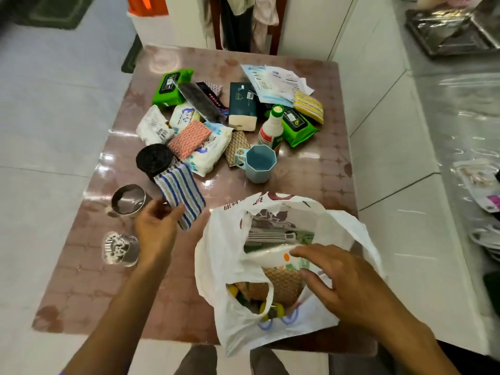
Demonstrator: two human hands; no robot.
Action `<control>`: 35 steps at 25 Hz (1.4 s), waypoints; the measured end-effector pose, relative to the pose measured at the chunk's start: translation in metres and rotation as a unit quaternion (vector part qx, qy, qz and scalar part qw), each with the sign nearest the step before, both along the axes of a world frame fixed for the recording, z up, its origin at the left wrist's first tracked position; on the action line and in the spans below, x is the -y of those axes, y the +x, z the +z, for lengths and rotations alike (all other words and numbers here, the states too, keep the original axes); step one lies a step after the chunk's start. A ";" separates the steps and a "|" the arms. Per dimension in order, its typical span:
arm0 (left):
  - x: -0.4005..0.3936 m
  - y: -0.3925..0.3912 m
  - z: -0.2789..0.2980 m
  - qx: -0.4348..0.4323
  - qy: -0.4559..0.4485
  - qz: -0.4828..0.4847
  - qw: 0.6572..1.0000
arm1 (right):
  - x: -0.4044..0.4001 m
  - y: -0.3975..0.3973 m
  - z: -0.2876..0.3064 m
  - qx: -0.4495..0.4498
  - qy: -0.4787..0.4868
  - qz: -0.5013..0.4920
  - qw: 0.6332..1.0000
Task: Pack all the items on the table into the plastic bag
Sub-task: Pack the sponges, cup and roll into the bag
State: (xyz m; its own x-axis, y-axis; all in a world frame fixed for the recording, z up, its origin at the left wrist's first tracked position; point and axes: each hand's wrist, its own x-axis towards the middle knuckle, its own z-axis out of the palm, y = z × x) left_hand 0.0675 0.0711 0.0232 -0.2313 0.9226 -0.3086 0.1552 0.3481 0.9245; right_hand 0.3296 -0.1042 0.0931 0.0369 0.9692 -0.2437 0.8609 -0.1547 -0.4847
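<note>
A white plastic bag (224,255) stands open at the near right of the brown table (311,174), with several packed items visible inside. My left hand (157,228) holds a blue-and-white striped cloth (180,193) just left of the bag's mouth. My right hand (341,280) reaches into the bag with fingers spread and relaxed, touching the items inside. A pile lies further back: green wipe packs (169,87), a pink sponge cloth (189,139), a black bag roll (154,159), a blue cup (259,163), a white bottle (270,128), a dark tissue box (242,104).
Two steel cups (128,198) (120,249) stand at the table's left near edge. Papers (276,82) and a yellow sponge (308,105) lie at the back right. A white counter (405,158) runs along the right. A chair with clothes (243,20) stands behind the table.
</note>
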 end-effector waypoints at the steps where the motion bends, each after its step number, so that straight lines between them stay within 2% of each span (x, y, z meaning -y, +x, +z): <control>1: 0.017 -0.006 0.021 0.009 0.049 -0.015 0.999 | 0.001 0.001 0.003 0.025 0.052 0.002 0.998; 3: 0.051 -0.009 0.058 0.025 0.117 -0.102 0.987 | -0.004 0.011 0.005 0.131 0.181 -0.010 0.975; 5: 0.074 0.006 0.076 -0.014 0.122 -0.253 0.959 | -0.016 0.028 0.013 0.208 0.253 -0.047 0.944; 7: 0.086 0.042 0.076 -0.128 0.117 -0.390 0.904 | -0.025 0.045 0.020 0.249 0.198 -0.101 0.943; 9: 0.092 0.084 0.060 -0.227 0.113 -0.461 0.850 | -0.026 0.059 0.020 0.229 0.070 -0.153 0.959; 11: 0.096 0.118 0.042 -0.302 0.095 -0.496 0.809 | -0.023 0.065 0.013 0.143 -0.004 -0.172 0.975; 12: 0.101 0.127 0.035 -0.316 0.088 -0.504 0.799 | -0.023 0.068 0.011 0.063 -0.013 -0.181 0.981; 13: 0.108 0.128 0.030 -0.332 0.099 -0.507 0.789 | -0.023 0.070 0.010 -0.062 -0.031 -0.200 0.977; 14: 0.115 0.122 0.027 -0.359 0.141 -0.488 0.783 | -0.022 0.069 0.012 -0.207 -0.046 -0.227 0.950; 15: 0.122 0.110 0.021 -0.403 0.192 -0.450 0.774 | -0.022 0.067 0.016 -0.315 -0.046 -0.253 0.914; 16: 0.129 0.096 0.015 -0.456 0.215 -0.411 0.759 | -0.024 0.064 0.022 -0.348 -0.019 -0.276 0.896; 17: 0.135 0.080 0.010 -0.502 0.188 -0.388 0.750 | -0.029 0.061 0.027 -0.304 0.022 -0.294 0.906; 19: 0.144 0.051 0.003 -0.560 0.053 -0.399 0.724 | -0.043 0.053 0.036 -0.097 0.118 -0.271 0.950; 21: 0.144 0.037 -0.005 -0.564 0.002 -0.377 0.735 | -0.059 0.039 0.045 0.033 0.126 -0.207 0.970; 22: 0.138 0.034 -0.003 -0.543 0.021 -0.354 0.761 | -0.064 0.033 0.047 0.063 0.110 -0.186 0.974; 23: 0.128 0.031 0.001 -0.498 0.066 -0.320 0.803 | -0.069 0.030 0.046 0.080 0.101 -0.172 0.977; 25: 0.102 0.019 0.019 -0.391 0.156 -0.232 0.877 | -0.075 0.026 0.051 0.088 0.162 -0.158 0.970; 27: 0.074 0.002 0.034 -0.323 0.199 -0.158 0.912 | -0.080 0.031 0.060 -0.001 0.300 -0.198 0.933; 28: 0.063 -0.004 0.040 -0.290 0.202 -0.127 0.927 | -0.083 0.033 0.062 -0.076 0.341 -0.223 0.910; 29: 0.056 -0.008 0.043 -0.260 0.197 -0.105 0.940 | -0.087 0.035 0.060 -0.129 0.337 -0.242 0.900; 30: 0.052 -0.009 0.044 -0.227 0.186 -0.096 0.951 | -0.091 0.035 0.057 -0.127 0.280 -0.249 0.918; 31: 0.051 -0.009 0.043 -0.194 0.168 -0.098 0.962 | -0.094 0.036 0.049 -0.044 0.174 -0.241 0.954; 32: 0.052 -0.009 0.040 -0.157 0.145 -0.099 0.972 | -0.094 0.038 0.040 0.059 0.058 -0.214 0.973; 33: 0.053 -0.010 0.036 -0.122 0.122 -0.101 0.980 | -0.093 0.037 0.034 0.139 -0.015 -0.183 0.973; 34: 0.055 -0.010 0.030 -0.093 0.104 -0.101 0.985 | -0.093 0.033 0.030 0.164 -0.008 -0.149 0.975; 35: 0.056 -0.012 0.025 -0.069 0.096 -0.102 0.988 | -0.095 0.026 0.027 0.138 0.053 -0.106 0.983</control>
State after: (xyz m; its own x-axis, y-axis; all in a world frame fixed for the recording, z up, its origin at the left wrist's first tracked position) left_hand 0.0553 0.0151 0.0477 -0.0621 0.9928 -0.1022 0.3327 0.1171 0.9357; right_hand 0.3558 -0.0091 0.1205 0.2917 0.9518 -0.0946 0.9154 -0.3065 -0.2608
